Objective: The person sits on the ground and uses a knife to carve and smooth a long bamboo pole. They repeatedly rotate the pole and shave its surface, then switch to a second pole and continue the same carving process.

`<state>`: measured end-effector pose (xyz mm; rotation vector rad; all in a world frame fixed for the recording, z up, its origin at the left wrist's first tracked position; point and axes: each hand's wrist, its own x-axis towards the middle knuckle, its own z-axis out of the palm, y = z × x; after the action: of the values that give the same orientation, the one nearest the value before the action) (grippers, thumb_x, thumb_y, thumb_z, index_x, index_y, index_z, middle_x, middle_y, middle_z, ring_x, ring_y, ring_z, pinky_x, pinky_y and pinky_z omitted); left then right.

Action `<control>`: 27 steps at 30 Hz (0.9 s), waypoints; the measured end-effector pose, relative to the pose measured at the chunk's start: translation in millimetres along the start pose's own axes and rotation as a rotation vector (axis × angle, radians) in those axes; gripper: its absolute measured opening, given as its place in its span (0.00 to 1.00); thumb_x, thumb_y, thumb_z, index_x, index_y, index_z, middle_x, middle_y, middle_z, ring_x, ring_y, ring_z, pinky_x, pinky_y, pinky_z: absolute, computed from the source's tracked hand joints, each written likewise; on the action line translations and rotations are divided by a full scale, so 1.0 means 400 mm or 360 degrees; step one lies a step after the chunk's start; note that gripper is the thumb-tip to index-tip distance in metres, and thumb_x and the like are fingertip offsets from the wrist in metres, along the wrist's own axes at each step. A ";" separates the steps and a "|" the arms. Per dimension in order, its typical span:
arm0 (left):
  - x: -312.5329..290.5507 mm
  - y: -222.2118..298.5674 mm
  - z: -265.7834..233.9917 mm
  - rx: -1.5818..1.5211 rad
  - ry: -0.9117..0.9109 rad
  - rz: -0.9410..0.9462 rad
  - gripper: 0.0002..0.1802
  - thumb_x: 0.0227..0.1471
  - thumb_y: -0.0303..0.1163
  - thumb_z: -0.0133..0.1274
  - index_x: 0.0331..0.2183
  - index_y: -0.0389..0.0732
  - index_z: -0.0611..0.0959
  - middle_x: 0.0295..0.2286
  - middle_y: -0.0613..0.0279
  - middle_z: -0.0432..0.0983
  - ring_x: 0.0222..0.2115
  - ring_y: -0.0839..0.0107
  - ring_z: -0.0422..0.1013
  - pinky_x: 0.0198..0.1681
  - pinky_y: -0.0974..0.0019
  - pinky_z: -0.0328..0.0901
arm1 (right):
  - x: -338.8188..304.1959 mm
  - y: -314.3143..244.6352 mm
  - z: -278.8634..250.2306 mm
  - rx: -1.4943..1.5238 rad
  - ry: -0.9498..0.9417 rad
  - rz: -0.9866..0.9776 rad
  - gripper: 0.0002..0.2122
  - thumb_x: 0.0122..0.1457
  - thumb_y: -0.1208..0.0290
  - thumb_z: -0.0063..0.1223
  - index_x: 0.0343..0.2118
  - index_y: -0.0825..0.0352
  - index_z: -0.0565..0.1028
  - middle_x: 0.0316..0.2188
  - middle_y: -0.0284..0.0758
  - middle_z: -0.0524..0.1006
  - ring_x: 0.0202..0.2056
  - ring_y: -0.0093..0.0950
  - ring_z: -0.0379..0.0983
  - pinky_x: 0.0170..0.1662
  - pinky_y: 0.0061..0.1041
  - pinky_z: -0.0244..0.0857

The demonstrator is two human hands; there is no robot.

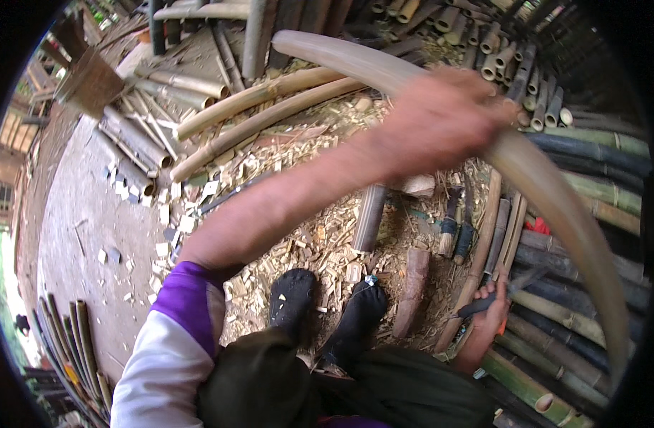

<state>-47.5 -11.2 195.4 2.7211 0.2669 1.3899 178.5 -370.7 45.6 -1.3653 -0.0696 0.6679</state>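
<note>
Left hand (441,118) gripping the long pale bamboo pole (555,192), arching over the chip pile | right hand (492,314) clasping a dark-handled knife (483,305) | advice: keeping pole steady, blade away from feet.

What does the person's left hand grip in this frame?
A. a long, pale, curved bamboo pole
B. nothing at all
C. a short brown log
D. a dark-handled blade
A: the left hand, arm stretched forward, is closed around the long, pale, curved bamboo pole that arcs over the chip-strewn ground, while the right hand holds a dark-handled blade low by the stacked green bamboo.
</note>
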 end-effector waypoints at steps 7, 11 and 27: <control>0.030 0.442 -0.059 -0.0591 0.0218 -0.0075 0.21 0.45 0.42 0.59 0.38 0.37 0.81 0.30 0.59 0.74 0.37 0.62 0.70 0.36 0.57 0.63 | -0.167 0.047 0.400 -0.0622 -0.0665 0.0204 0.12 0.57 0.80 0.64 0.38 0.62 0.70 0.27 0.26 0.70 0.28 0.21 0.67 0.32 0.23 0.64; -0.007 0.532 -0.040 -0.0903 0.0454 -0.0327 0.20 0.44 0.40 0.58 0.37 0.37 0.82 0.29 0.61 0.73 0.32 0.64 0.70 0.34 0.60 0.63 | -0.143 0.108 0.439 -0.0760 -0.0903 -0.0488 0.32 0.52 0.74 0.69 0.61 0.68 0.68 0.53 0.36 0.73 0.53 0.29 0.68 0.59 0.31 0.62; -0.093 0.363 0.036 -0.0916 0.0576 -0.0616 0.20 0.43 0.38 0.57 0.40 0.38 0.82 0.30 0.62 0.69 0.31 0.67 0.69 0.33 0.60 0.62 | 0.005 0.193 0.484 -0.0966 -0.1385 -0.0281 0.35 0.54 0.76 0.66 0.66 0.69 0.65 0.61 0.39 0.70 0.60 0.29 0.65 0.66 0.33 0.56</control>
<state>-39.8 -160.5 178.3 1.8436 0.3286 1.5324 67.9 -195.9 19.2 -1.5108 -1.1513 1.1011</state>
